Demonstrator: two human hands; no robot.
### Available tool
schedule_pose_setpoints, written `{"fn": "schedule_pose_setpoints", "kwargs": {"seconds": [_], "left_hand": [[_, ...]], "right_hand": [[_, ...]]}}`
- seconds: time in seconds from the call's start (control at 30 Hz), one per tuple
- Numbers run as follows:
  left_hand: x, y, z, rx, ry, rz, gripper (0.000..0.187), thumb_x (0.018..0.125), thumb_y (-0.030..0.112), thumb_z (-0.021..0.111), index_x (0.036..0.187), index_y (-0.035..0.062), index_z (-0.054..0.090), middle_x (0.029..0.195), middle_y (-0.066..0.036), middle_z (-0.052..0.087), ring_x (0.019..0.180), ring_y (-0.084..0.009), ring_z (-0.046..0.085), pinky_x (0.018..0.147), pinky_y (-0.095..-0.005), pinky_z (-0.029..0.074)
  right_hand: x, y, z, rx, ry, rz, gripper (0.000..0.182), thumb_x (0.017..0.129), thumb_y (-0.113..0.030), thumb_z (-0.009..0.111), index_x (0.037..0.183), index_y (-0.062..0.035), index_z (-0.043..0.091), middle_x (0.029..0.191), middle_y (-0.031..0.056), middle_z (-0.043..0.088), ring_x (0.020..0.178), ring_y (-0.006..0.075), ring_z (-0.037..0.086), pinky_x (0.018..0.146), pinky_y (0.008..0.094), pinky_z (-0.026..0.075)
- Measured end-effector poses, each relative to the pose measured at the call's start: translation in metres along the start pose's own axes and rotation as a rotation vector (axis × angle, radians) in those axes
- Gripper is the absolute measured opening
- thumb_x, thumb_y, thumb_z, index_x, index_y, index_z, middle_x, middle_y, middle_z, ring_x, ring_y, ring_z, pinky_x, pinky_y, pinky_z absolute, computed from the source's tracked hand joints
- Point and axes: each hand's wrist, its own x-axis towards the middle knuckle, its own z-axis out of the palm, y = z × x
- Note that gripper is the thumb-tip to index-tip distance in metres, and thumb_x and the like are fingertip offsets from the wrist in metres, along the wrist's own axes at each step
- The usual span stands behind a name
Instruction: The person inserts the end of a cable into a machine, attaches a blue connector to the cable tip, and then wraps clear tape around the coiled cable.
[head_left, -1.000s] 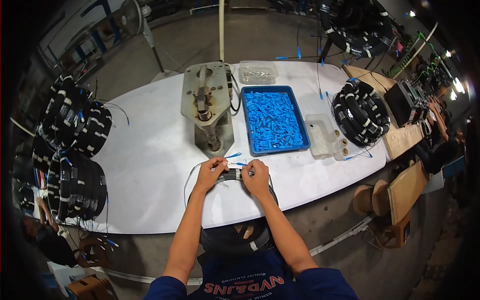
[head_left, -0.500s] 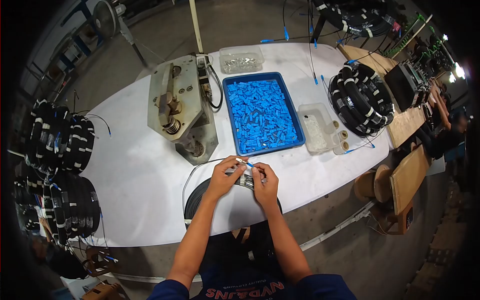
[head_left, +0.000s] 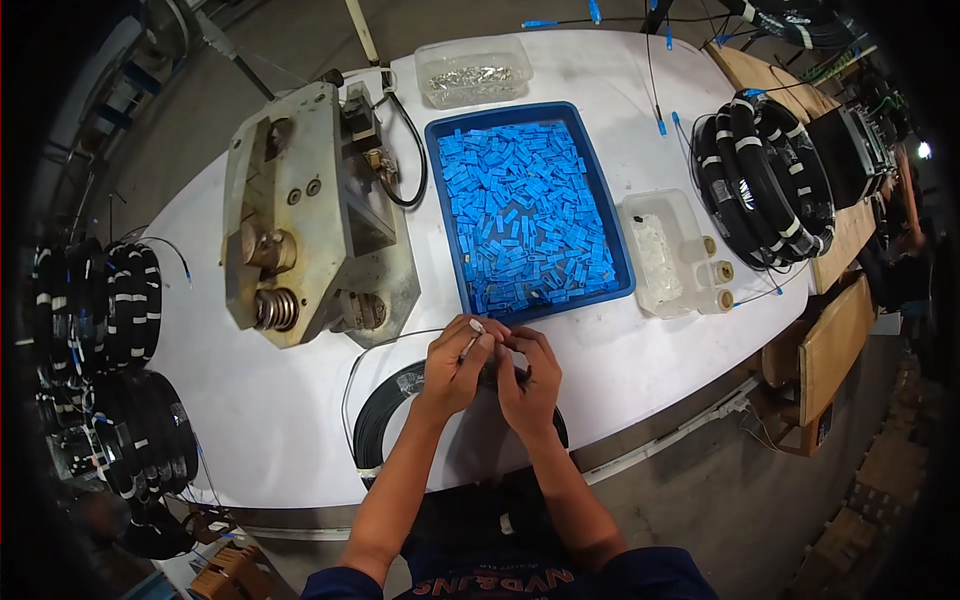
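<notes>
My left hand [head_left: 453, 368] is closed, with a small white cable connector [head_left: 476, 328] pinched between thumb and fingers. Right beside it, my right hand [head_left: 529, 375] has its fingertips pressed together close to the connector; whatever they may hold is hidden. Below both hands lies a coil of black cable [head_left: 385, 410] on the white tabletop, and a thin cable loops from the coil's left side up toward my left hand. Just beyond my fingers stands a blue tray [head_left: 628, 262] full of small blue connector housings [head_left: 525, 215].
A metal press [head_left: 320, 215] stands left of the tray. Behind is a clear bin of small metal parts [head_left: 475, 78]; to the right, another clear bin [head_left: 660, 255] with small rolls. Black cable coils sit at the right [head_left: 765, 180] and left [head_left: 110, 310]. People are at both sides.
The view has shifted closer to the table. The blue piece between my fingertips no longer shows, and the white connector now points more upward in my left hand.
</notes>
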Motion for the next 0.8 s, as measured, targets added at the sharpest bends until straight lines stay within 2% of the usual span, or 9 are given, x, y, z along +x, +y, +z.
{"fn": "schedule_pose_setpoints", "kwargs": {"seconds": [0.03,0.13,0.27,0.33,0.4,0.47,0.57,0.63,0.8], "left_hand": [[0.001,0.002,0.002,-0.015,0.018,0.027,0.016,0.099,0.007,0.054,0.095,-0.0038,0.065,0.095,-0.013,0.069,0.091,-0.0231,0.064,0.084,-0.0344,0.05],[0.001,0.005,-0.002,0.012,-0.004,-0.083,0.016,0.098,0.008,0.055,0.094,-0.0032,0.066,0.09,-0.013,0.068,0.086,-0.0234,0.063,0.08,-0.0352,0.049],[0.003,-0.002,-0.004,0.149,-0.043,-0.069,0.014,0.097,0.008,0.058,0.096,-0.0022,0.068,0.083,-0.012,0.067,0.078,-0.024,0.061,0.075,-0.0355,0.047],[0.01,0.003,0.003,0.349,-0.034,0.092,0.014,0.096,0.007,0.06,0.094,-0.003,0.07,0.075,-0.008,0.062,0.073,-0.0204,0.057,0.074,-0.032,0.045],[0.01,0.002,0.007,0.377,-0.02,0.083,0.012,0.094,0.006,0.062,0.095,-0.0021,0.071,0.073,-0.008,0.062,0.071,-0.0211,0.056,0.073,-0.0329,0.044],[0.009,0.0,0.007,0.408,-0.005,0.073,0.012,0.093,0.006,0.064,0.097,-0.0011,0.072,0.07,-0.008,0.061,0.069,-0.0217,0.054,0.071,-0.0338,0.043],[0.009,-0.003,0.005,0.362,0.021,0.053,0.012,0.092,0.006,0.064,0.097,-0.0011,0.073,0.07,-0.008,0.061,0.067,-0.0207,0.052,0.068,-0.0336,0.041],[0.011,-0.003,0.004,0.381,-0.01,0.132,0.013,0.09,0.004,0.067,0.099,-0.0035,0.071,0.068,-0.008,0.059,0.061,-0.0224,0.05,0.064,-0.035,0.038],[0.012,0.003,0.005,0.326,-0.006,0.08,0.015,0.092,0.006,0.065,0.102,-0.0023,0.073,0.069,-0.008,0.061,0.062,-0.0214,0.051,0.065,-0.0336,0.039]], "right_hand": [[0.0,0.0,-0.001,-0.001,-0.002,0.011,0.011,0.085,0.002,0.064,0.096,0.0034,0.063,0.093,0.0172,0.067,0.084,0.0309,0.067,0.074,0.0357,0.052],[0.005,0.004,-0.007,0.041,0.077,0.057,0.013,0.083,0.003,0.065,0.096,0.0019,0.064,0.095,0.0169,0.066,0.087,0.0307,0.065,0.076,0.037,0.051],[0.04,0.008,-0.022,-0.105,0.121,0.039,0.019,0.08,0.004,0.067,0.098,-0.0024,0.067,0.097,0.0131,0.064,0.092,0.0313,0.059,0.086,0.0399,0.046],[0.061,0.01,-0.026,-0.37,0.004,-0.131,0.025,0.077,0.005,0.068,0.1,-0.0056,0.068,0.098,0.0101,0.063,0.097,0.0309,0.055,0.086,0.0393,0.044],[0.072,0.016,-0.021,-0.399,-0.045,-0.106,0.029,0.075,0.004,0.071,0.101,-0.01,0.07,0.1,0.0074,0.062,0.101,0.0304,0.052,0.087,0.0411,0.042],[0.082,0.022,-0.013,-0.503,-0.125,-0.191,0.026,0.076,-0.001,0.074,0.099,-0.0131,0.073,0.101,0.0057,0.063,0.102,0.0302,0.051,0.087,0.0431,0.04],[0.088,0.028,-0.001,-0.519,-0.18,-0.189,0.022,0.077,-0.006,0.076,0.096,-0.0145,0.075,0.102,0.0046,0.062,0.103,0.03,0.05,0.087,0.0446,0.038],[0.086,0.03,0.003,-0.558,-0.18,-0.185,0.02,0.077,-0.007,0.076,0.096,-0.0148,0.075,0.103,0.0043,0.062,0.104,0.0299,0.05,0.087,0.0443,0.038],[0.083,0.033,0.002,-0.574,-0.163,-0.198,0.021,0.077,-0.007,0.076,0.096,-0.015,0.074,0.104,0.004,0.063,0.104,0.0297,0.049,0.087,0.0442,0.037]]}}
